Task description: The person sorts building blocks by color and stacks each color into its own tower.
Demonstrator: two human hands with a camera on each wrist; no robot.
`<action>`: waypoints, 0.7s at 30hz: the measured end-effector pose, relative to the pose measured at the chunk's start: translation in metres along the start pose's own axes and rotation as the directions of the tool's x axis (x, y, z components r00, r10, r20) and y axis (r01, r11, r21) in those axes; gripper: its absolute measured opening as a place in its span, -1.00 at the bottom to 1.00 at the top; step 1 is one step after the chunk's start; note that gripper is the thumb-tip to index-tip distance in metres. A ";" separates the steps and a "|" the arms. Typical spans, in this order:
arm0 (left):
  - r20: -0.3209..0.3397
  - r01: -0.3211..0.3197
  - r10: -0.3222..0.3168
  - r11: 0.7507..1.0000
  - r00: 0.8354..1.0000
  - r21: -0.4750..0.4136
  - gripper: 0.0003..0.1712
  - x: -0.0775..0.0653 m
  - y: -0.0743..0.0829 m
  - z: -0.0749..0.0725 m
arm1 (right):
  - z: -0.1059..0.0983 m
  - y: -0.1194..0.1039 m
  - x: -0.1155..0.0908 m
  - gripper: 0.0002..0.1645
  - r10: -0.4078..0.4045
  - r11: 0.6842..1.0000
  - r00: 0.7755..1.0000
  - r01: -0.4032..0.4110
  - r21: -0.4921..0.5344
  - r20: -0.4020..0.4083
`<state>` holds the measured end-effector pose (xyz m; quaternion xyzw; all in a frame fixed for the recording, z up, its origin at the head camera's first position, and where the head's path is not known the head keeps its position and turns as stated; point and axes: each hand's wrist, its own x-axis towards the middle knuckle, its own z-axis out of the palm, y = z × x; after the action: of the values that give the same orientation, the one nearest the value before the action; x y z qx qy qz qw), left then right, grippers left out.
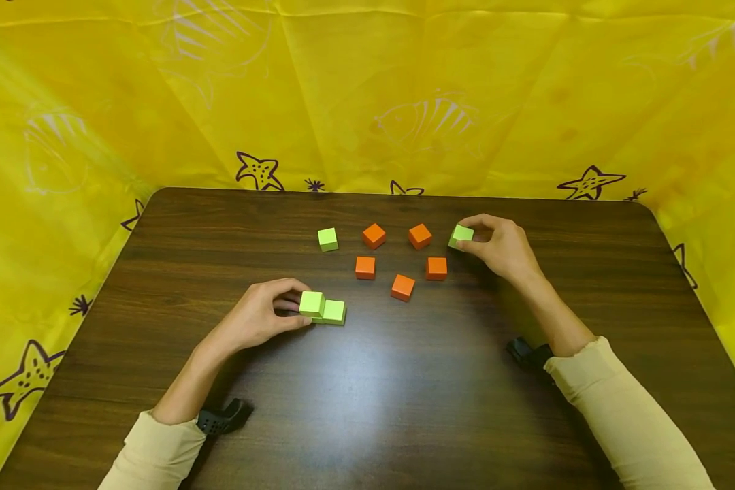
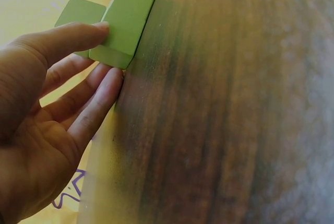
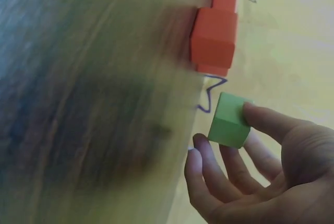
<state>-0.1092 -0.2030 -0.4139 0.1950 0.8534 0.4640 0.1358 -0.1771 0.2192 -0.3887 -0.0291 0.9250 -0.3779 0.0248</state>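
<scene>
In the head view, my left hand (image 1: pixel 260 314) is at a small stack of green cubes, its thumb and a finger on either side of the stack's left end. The upper cube (image 1: pixel 312 303) sits over that end, and a lower cube (image 1: pixel 335 312) shows to its right. In the left wrist view, the thumb presses a green face (image 2: pixel 130 18) close to the tabletop. Farther back on the right, my right hand (image 1: pixel 503 246) pinches a single green cube (image 1: pixel 462 235) between thumb and forefinger. Whether this cube touches the table I cannot tell.
Between the hands, several orange cubes (image 1: pixel 402 288) lie spaced apart on the dark wooden table (image 1: pixel 367 408). Another green cube (image 1: pixel 327 239) stands behind the stack. A yellow patterned cloth (image 1: pixel 355 102) hangs along the table's back and sides.
</scene>
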 end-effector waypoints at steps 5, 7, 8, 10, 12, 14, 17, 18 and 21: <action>0.003 0.003 -0.003 1.000 1.000 0.005 -0.61 0.000 0.001 0.000 | 0.000 -0.005 -0.002 -0.53 -0.022 1.000 1.000 0.022 0.016 -0.016; 0.002 0.003 -0.003 1.000 1.000 0.007 -0.61 -0.001 0.001 -0.001 | 0.001 -0.007 -0.003 -0.55 -0.026 0.999 0.999 0.027 0.017 -0.028; 0.002 0.004 -0.004 1.000 1.000 0.007 -0.61 -0.001 0.001 -0.001 | 0.001 -0.008 -0.004 -0.55 -0.028 0.999 0.999 0.029 0.020 -0.035; 0.003 0.003 -0.003 1.000 1.000 0.005 -0.61 -0.001 0.001 -0.001 | 0.001 -0.010 -0.005 -0.56 -0.031 0.999 0.998 0.033 0.027 -0.048; 0.003 0.003 -0.003 1.000 1.000 0.002 -0.61 -0.001 0.001 -0.001 | 0.001 -0.013 -0.006 -0.57 -0.035 0.999 0.998 0.038 0.038 -0.059; 0.004 0.003 -0.003 1.000 1.000 0.000 -0.61 -0.001 0.001 -0.001 | 0.002 -0.015 -0.008 -0.57 -0.042 0.998 0.997 0.046 0.047 -0.067; 0.003 0.003 -0.003 1.000 1.000 0.001 -0.61 -0.001 0.001 -0.001 | 0.003 -0.019 -0.011 -0.57 -0.052 0.996 0.996 0.057 0.064 -0.070; 0.003 0.002 -0.002 1.000 1.000 0.000 -0.61 -0.001 0.001 -0.001 | 0.003 -0.020 -0.012 -0.57 -0.057 0.996 0.996 0.062 0.069 -0.071; 0.003 0.001 -0.001 1.000 1.000 0.000 -0.62 -0.001 0.001 -0.001 | 0.004 -0.022 -0.014 -0.58 -0.072 0.993 0.995 0.078 0.085 -0.072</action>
<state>-0.1086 -0.2031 -0.4126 0.1952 0.8532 0.4638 0.1372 -0.1623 0.2013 -0.3758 -0.0498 0.9061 -0.4196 -0.0199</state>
